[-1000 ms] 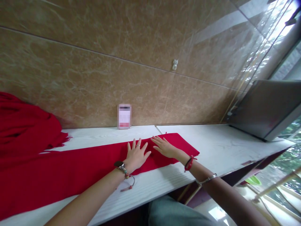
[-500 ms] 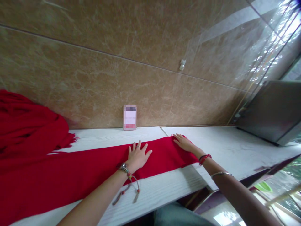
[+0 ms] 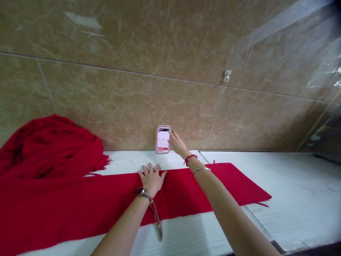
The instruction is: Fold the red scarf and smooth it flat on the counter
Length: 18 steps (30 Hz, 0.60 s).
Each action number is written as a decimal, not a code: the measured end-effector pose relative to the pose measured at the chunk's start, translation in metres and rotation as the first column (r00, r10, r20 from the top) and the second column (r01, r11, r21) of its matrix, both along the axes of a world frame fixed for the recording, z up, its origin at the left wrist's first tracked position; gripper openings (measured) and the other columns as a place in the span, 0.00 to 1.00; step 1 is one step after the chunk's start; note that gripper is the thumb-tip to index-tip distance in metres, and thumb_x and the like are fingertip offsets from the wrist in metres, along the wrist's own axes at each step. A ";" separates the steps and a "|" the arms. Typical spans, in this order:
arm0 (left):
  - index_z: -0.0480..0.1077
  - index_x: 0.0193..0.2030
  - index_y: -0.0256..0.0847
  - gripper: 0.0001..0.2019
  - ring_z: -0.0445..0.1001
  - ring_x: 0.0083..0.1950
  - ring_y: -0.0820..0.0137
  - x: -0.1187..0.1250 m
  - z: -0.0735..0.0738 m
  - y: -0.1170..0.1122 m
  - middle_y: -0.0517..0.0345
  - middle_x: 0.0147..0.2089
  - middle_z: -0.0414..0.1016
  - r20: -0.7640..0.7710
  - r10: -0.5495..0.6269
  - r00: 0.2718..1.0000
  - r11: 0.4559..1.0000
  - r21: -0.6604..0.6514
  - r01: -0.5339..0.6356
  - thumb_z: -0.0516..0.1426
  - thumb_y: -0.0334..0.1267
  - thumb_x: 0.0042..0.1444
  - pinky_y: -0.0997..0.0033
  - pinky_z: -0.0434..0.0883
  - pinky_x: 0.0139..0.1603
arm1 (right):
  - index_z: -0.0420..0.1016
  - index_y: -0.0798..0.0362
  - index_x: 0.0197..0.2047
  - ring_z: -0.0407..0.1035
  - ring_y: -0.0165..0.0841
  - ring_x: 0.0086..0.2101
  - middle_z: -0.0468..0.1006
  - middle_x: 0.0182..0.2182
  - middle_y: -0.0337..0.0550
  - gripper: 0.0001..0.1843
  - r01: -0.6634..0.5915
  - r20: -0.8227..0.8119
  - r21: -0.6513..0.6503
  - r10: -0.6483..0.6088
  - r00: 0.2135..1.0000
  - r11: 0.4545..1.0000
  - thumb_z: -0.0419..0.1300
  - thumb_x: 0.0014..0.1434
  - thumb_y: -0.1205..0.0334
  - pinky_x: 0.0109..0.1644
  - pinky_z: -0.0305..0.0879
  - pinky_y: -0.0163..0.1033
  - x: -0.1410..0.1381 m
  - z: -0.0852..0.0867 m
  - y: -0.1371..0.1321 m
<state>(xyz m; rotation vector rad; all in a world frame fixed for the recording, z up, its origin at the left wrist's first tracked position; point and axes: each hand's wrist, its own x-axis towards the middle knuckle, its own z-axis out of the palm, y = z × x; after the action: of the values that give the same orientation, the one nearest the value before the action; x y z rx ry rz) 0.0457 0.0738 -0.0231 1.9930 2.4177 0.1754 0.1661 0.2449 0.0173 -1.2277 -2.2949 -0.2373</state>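
A long red scarf point(image 3: 96, 199) lies flat along the white tabletop, running from the left edge to a slanted end on the right. My left hand point(image 3: 152, 180) rests on it, fingers spread and palm down. Beyond the scarf, a phone point(image 3: 163, 142) in a pinkish case leans upright against the wall, its lit screen showing digits and a red button. At the right side of that screen is my right hand point(image 3: 177, 143), fingers stretched out and holding nothing; contact with the glass cannot be made out for certain. My right forearm crosses above the scarf.
To the left, a heaped mass of red fabric point(image 3: 55, 147) with a fringed edge sits against the brown marbled wall point(image 3: 119, 103). A seam divides the white tabletop point(image 3: 301, 188). A dark box-like object point(image 3: 326, 138) stands at the far right.
My right hand has left the scarf's right end and reached up and left to the phone. My left hand stays on the scarf. The view has turned somewhat left.
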 end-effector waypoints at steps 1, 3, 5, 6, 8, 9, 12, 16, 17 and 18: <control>0.54 0.63 0.46 0.31 0.45 0.65 0.43 0.000 -0.001 0.001 0.45 0.66 0.48 -0.007 0.002 1.000 1.000 -0.001 -0.002 0.36 0.59 0.58 0.38 0.47 0.57 | 0.40 0.55 0.66 0.45 0.44 0.60 0.47 0.63 0.56 0.30 0.041 -0.028 0.009 -0.041 0.999 0.999 0.42 0.63 0.58 0.56 0.56 0.49 -0.004 -0.001 0.002; 0.54 0.63 0.46 0.31 0.46 0.65 0.44 0.000 -0.002 0.001 0.45 0.66 0.48 -0.028 -0.006 1.000 1.000 0.010 0.006 0.36 0.58 0.58 0.38 0.47 0.57 | 0.41 0.51 0.66 0.45 0.44 0.60 0.47 0.63 0.53 0.29 0.095 -0.066 0.021 -0.094 0.993 0.995 0.42 0.63 0.56 0.56 0.57 0.49 -0.009 -0.002 0.002; 0.54 0.63 0.46 0.31 0.47 0.64 0.44 0.001 -0.003 0.000 0.44 0.66 0.49 -0.043 -0.010 0.999 1.000 0.021 0.011 0.36 0.58 0.59 0.39 0.47 0.57 | 0.41 0.48 0.66 0.45 0.43 0.60 0.48 0.63 0.51 0.29 0.115 -0.084 0.028 -0.112 0.990 0.993 0.41 0.63 0.56 0.56 0.56 0.50 -0.011 -0.003 0.000; 0.55 0.63 0.45 0.31 0.47 0.64 0.43 0.002 -0.003 0.000 0.44 0.66 0.49 -0.045 -0.010 0.999 1.000 0.023 0.011 0.36 0.58 0.59 0.39 0.48 0.57 | 0.42 0.47 0.66 0.45 0.42 0.60 0.49 0.63 0.51 0.28 0.124 -0.093 0.030 -0.121 0.988 0.992 0.41 0.64 0.55 0.55 0.56 0.50 -0.012 -0.003 -0.001; 0.55 0.63 0.45 0.31 0.48 0.64 0.43 0.002 -0.003 -0.001 0.43 0.66 0.49 -0.044 -0.011 0.999 1.000 0.024 0.012 0.36 0.58 0.59 0.39 0.48 0.57 | 0.43 0.46 0.65 0.45 0.41 0.60 0.51 0.62 0.50 0.27 0.148 -0.106 0.031 -0.144 0.984 0.988 0.41 0.64 0.55 0.55 0.56 0.51 -0.014 -0.002 -0.002; 0.55 0.63 0.44 0.31 0.47 0.64 0.43 0.002 -0.002 -0.001 0.43 0.66 0.49 -0.043 -0.011 0.999 1.000 0.026 0.012 0.36 0.57 0.59 0.39 0.48 0.57 | 0.44 0.46 0.65 0.45 0.41 0.60 0.51 0.62 0.50 0.27 0.160 -0.109 0.029 -0.156 0.982 0.987 0.40 0.64 0.55 0.55 0.56 0.52 -0.015 -0.002 -0.002; 0.55 0.63 0.43 0.31 0.48 0.64 0.42 0.002 -0.002 -0.002 0.42 0.66 0.50 -0.042 -0.017 0.999 0.999 0.033 0.019 0.36 0.57 0.59 0.38 0.48 0.56 | 0.44 0.45 0.65 0.44 0.42 0.61 0.50 0.63 0.49 0.27 0.174 -0.122 -0.006 -0.173 0.977 0.985 0.40 0.64 0.54 0.55 0.55 0.54 -0.016 -0.002 -0.002; 0.55 0.63 0.44 0.31 0.48 0.64 0.42 0.001 -0.002 -0.002 0.41 0.65 0.50 -0.045 -0.023 0.999 0.999 0.033 0.025 0.36 0.57 0.59 0.38 0.48 0.56 | 0.37 0.44 0.66 0.42 0.43 0.61 0.47 0.64 0.48 0.28 0.166 -0.121 -0.051 -0.171 0.978 0.985 0.38 0.64 0.54 0.55 0.54 0.56 -0.015 0.000 -0.005; 0.55 0.63 0.44 0.31 0.48 0.64 0.42 0.001 -0.002 -0.002 0.41 0.65 0.50 -0.048 -0.023 0.999 0.999 0.034 0.025 0.36 0.57 0.59 0.38 0.49 0.56 | 0.35 0.45 0.66 0.42 0.42 0.61 0.47 0.64 0.48 0.29 0.167 -0.114 -0.053 -0.173 0.978 0.984 0.38 0.64 0.54 0.55 0.54 0.56 -0.015 0.001 -0.006; 0.55 0.63 0.44 0.31 0.48 0.64 0.42 0.001 -0.003 -0.002 0.41 0.65 0.50 -0.049 -0.022 0.999 0.999 0.035 0.024 0.35 0.57 0.59 0.38 0.49 0.56 | 0.34 0.45 0.66 0.42 0.42 0.61 0.46 0.64 0.48 0.29 0.170 -0.107 -0.056 -0.175 0.979 0.984 0.37 0.64 0.55 0.56 0.54 0.55 -0.014 0.002 -0.007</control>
<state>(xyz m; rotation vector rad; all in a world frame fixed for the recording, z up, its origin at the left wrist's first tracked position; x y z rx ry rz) 0.0471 0.0722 -0.0260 2.0629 2.4361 0.1731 0.1516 0.2383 0.0194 -1.4297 -2.1115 -0.1729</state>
